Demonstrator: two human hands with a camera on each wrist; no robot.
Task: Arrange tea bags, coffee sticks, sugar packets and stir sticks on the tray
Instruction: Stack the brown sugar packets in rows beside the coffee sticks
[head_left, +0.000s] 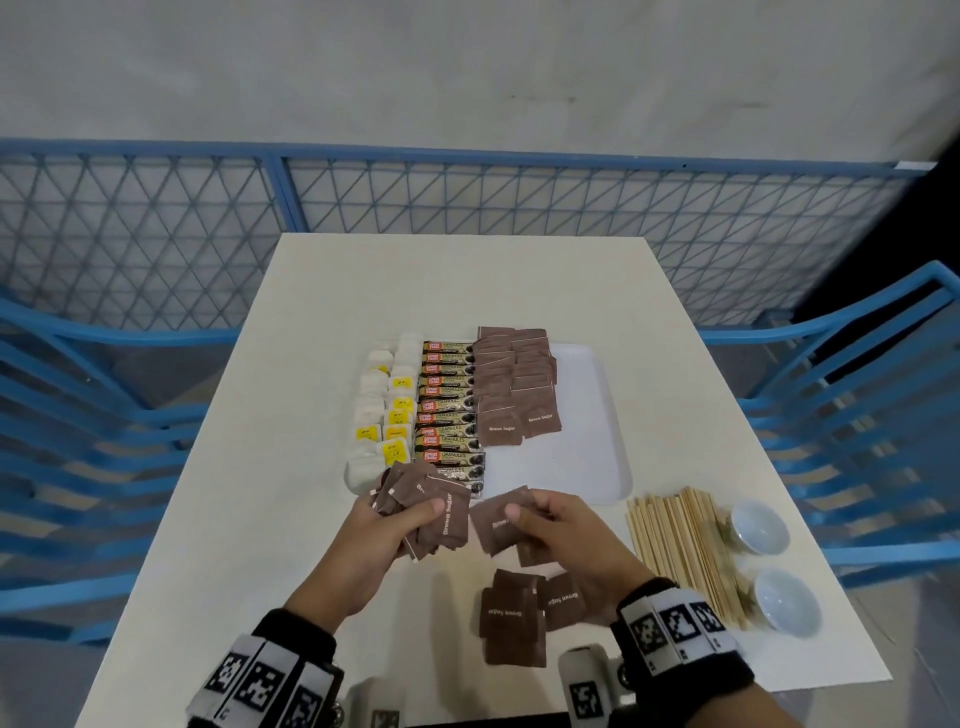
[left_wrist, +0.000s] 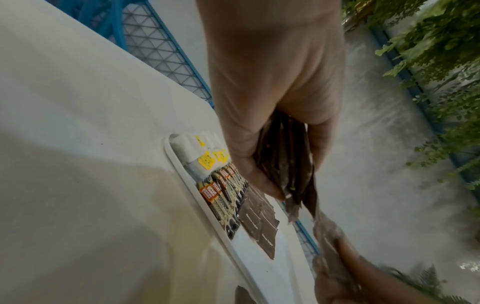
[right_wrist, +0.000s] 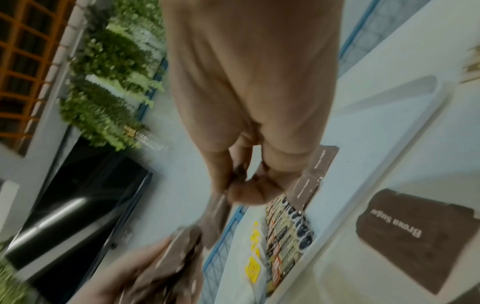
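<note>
Holding a fanned stack of flat brown paper sugar packets (head_left: 434, 512) at the near edge of the white plastic tray (head_left: 587, 457), the left hand (head_left: 387, 530) curls around them as a supply, probably, while the right hand (head_left: 558, 525) pinches one packet (head_left: 493, 525) to lay beside the brown rows on the tray.

brown sugar packets (head_left: 498, 387) (white lettering), white tray (head_left: 582, 457), yellow-tagged tea bags (head_left: 384, 415).

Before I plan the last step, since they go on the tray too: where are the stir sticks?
In the head view the stir sticks lie bundled on the table, right of the right hand, beside two white cups.
</note>
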